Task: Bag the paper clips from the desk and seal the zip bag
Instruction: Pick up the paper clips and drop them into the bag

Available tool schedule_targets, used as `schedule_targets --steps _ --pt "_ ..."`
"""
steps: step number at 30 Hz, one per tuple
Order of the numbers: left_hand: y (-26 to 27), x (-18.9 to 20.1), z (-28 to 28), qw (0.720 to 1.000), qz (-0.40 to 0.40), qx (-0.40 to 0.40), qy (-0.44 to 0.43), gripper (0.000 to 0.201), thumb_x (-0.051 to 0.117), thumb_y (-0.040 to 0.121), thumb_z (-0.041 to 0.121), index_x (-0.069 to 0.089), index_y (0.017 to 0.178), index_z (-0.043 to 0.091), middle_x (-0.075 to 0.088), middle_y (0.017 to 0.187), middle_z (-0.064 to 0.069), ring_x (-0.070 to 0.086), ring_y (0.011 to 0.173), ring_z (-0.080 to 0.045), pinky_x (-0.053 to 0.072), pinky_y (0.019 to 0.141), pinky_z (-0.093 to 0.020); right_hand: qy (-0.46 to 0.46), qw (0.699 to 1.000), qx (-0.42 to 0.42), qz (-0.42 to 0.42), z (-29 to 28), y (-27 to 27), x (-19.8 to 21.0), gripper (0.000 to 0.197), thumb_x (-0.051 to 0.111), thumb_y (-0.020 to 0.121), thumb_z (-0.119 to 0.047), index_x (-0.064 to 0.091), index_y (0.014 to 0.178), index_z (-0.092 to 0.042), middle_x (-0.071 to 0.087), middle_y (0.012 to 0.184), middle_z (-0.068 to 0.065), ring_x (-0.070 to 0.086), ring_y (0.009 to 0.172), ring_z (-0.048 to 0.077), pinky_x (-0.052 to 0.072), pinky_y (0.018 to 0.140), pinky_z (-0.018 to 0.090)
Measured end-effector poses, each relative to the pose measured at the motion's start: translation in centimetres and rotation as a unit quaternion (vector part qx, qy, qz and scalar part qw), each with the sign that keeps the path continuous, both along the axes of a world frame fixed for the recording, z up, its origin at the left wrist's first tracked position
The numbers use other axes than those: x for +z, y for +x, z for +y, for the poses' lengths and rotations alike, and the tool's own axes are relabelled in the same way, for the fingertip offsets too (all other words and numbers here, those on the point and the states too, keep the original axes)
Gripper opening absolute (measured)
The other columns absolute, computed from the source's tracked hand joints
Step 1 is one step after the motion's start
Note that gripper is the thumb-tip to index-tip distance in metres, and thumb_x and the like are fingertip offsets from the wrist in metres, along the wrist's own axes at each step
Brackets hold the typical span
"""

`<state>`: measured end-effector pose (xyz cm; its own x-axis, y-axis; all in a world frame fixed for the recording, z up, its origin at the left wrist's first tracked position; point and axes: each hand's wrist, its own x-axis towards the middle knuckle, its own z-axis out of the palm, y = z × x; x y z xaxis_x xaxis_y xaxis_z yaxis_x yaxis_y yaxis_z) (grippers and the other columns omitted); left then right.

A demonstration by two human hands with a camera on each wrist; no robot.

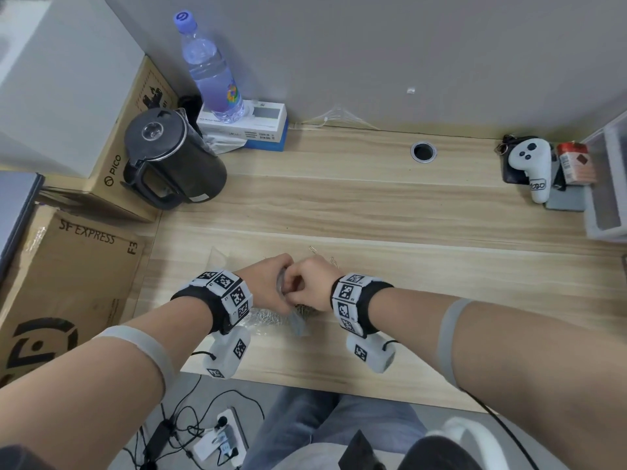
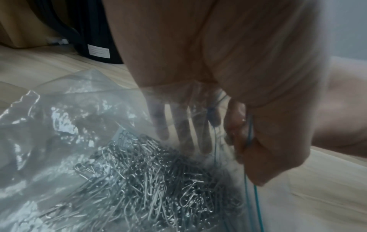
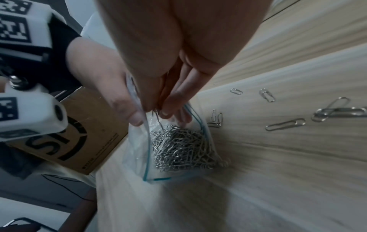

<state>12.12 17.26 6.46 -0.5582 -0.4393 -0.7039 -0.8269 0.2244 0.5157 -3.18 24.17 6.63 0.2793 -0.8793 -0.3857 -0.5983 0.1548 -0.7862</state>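
Observation:
A clear zip bag (image 1: 271, 322) with a blue zip line lies on the wooden desk (image 1: 407, 215), its mouth lifted. A heap of silver paper clips (image 3: 182, 147) fills its bottom (image 2: 149, 180). My left hand (image 1: 268, 283) grips the near rim of the mouth, thumb (image 3: 131, 113) on the plastic. My right hand (image 1: 312, 283) points its fingers (image 3: 170, 108) down into the mouth and pinches a few clips. Several loose clips (image 3: 286, 124) lie on the desk just right of the bag, and two show beyond my hands (image 1: 315, 251).
A black kettle (image 1: 173, 157), a water bottle (image 1: 210, 69) on a small box and cardboard boxes (image 1: 68, 276) stand at the left. A white controller (image 1: 532, 164) and plastic drawers (image 1: 607, 184) sit at the far right. A cable hole (image 1: 423, 151) lies at the back.

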Motion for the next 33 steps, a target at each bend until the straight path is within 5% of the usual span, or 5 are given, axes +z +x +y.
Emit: schedule_targets --steps 4,8,13,19,33 --pt "0.7 0.7 -0.3 1.0 -0.015 0.005 0.006 0.06 0.088 0.06 0.023 0.048 0.105 0.028 0.066 0.097 0.0 0.064 0.076 -0.013 0.056 0.064 -0.032 0.013 1.0 -0.012 0.009 -0.2 -0.7 -0.2 0.018 0.075 0.078 -0.036 0.074 0.092 -0.024 0.073 0.085 -0.008 0.068 0.079 0.009 0.054 0.077 0.024" --pt "1.7 0.8 -0.5 1.0 -0.013 0.015 0.014 0.066 0.085 0.053 0.031 0.045 0.105 0.033 0.07 0.113 -0.006 0.072 0.087 -0.022 0.062 0.076 -0.051 0.003 0.996 -0.023 0.091 -0.7 -3.4 -0.8 0.014 0.063 0.084 -0.025 0.07 0.097 -0.027 0.069 0.084 -0.013 0.065 0.079 0.01 0.051 0.076 0.024" --pt "2.1 1.5 -1.1 0.999 -0.043 -0.007 0.011 0.065 0.089 0.063 0.025 0.045 0.11 0.029 0.068 0.108 -0.005 0.063 0.076 -0.017 0.06 0.074 -0.043 0.054 0.966 0.037 0.252 -0.9 -8.9 -1.7 0.022 0.054 0.087 -0.013 0.067 0.1 -0.026 0.067 0.102 -0.005 0.064 0.092 0.018 0.054 0.085 0.033" --pt "2.6 1.1 -1.2 0.999 -0.048 -0.012 0.01 0.063 0.088 0.066 0.024 0.046 0.113 0.027 0.062 0.097 -0.001 0.057 0.07 -0.014 0.051 0.061 -0.032 0.082 0.957 0.074 0.27 0.3 -9.4 -2.5 0.023 0.059 0.085 -0.013 0.071 0.104 -0.022 0.068 0.107 -0.001 0.064 0.1 0.022 0.052 0.09 0.033" --pt "2.9 0.9 -2.0 0.998 -0.04 0.007 0.041 0.064 0.086 0.05 0.038 0.045 0.098 0.038 0.072 0.113 -0.005 0.072 0.082 -0.027 0.062 0.075 -0.051 0.084 0.94 0.168 0.286 1.0 -8.4 -2.9 0.022 0.057 0.082 -0.018 0.075 0.09 -0.027 0.073 0.093 -0.008 0.067 0.086 0.018 0.054 0.082 0.027"
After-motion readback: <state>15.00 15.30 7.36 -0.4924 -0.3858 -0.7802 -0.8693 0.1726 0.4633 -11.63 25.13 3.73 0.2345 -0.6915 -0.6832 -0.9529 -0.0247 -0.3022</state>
